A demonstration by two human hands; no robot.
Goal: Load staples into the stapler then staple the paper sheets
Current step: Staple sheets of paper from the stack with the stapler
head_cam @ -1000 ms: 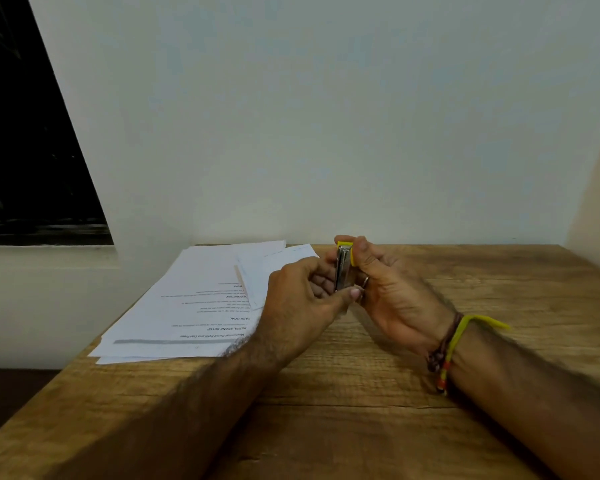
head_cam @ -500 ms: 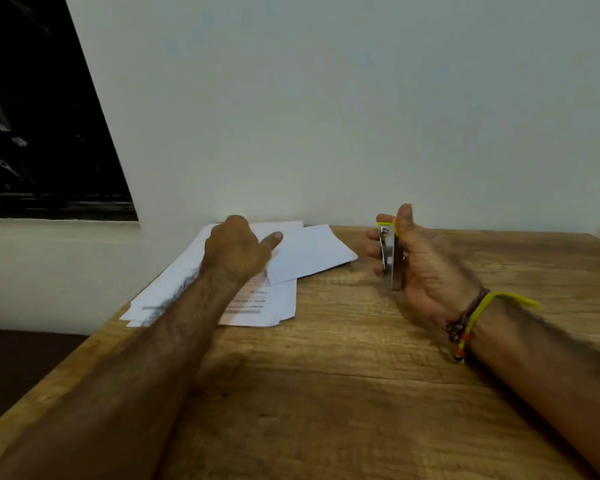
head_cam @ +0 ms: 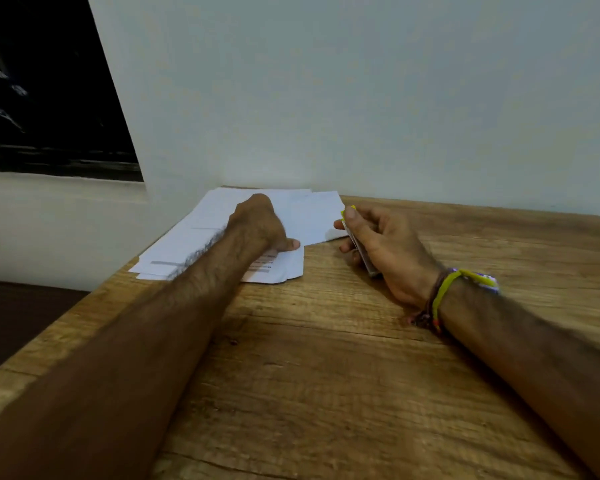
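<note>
Table (head_cam: 326, 375): rough-grained light wood, set against a pale wall, its left edge running diagonally | On it: loose white paper sheets (head_cam: 194, 233) fanned at the far left corner, overlapping, printed text showing on the nearest ones | One sheet (head_cam: 321, 216) juts right from the pile, lying flat on the wood.

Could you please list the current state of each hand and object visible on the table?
Left hand: resting on the paper sheets, thumb on them.
Right hand: gripping the stapler.
Stapler: held above the table, closed.
Paper sheets: loose, fanned, flat on wooden table.
</note>
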